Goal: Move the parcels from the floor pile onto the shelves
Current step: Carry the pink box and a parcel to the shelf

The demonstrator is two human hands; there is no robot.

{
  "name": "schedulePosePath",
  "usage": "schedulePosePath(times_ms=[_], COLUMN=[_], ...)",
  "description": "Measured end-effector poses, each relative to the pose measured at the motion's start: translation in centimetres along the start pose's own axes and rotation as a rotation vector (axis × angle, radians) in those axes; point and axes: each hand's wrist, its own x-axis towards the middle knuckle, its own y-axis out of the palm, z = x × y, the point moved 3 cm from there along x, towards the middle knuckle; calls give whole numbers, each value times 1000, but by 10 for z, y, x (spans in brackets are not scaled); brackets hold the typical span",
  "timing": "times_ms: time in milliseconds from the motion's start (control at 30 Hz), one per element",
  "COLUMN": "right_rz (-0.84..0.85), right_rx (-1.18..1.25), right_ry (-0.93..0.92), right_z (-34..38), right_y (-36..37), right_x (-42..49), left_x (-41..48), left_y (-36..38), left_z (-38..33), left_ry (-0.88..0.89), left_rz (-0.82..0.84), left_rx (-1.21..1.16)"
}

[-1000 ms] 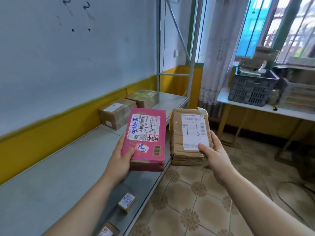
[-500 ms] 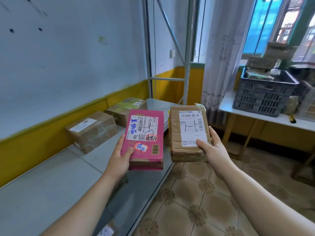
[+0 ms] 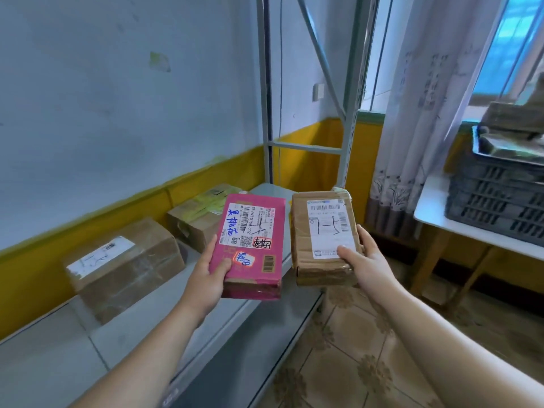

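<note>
Fingers (image 3: pixel 213 245) of the left hand (image 3: pixel 206 275) are curled round the near end of a pink parcel (image 3: pixel 253 240), and a brown parcel (image 3: pixel 321 231) is gripped by the right hand (image 3: pixel 368 266); both are held together at the front edge of the shelf (image 3: pixel 141 334), not yet set down. A near carton (image 3: pixel 126 266) and a far carton (image 3: pixel 197 219) are already shelved by the wall (the floor pile is out of view, so the remainder cannot be judged). On the pink label, blue handwriting, "M14" and "68" can be read.
</note>
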Motion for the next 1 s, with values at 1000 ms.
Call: schedulePosePath(times_ms=[1000], right_rz=[618], right_rx=[-388], right_ry=[182], right_z=[-50], right_y=[65], right_x=[306], left_x=[102], left_y=[79], left_z=[101], left_ry=[-506], left_rz=[-693], left_rx=[106])
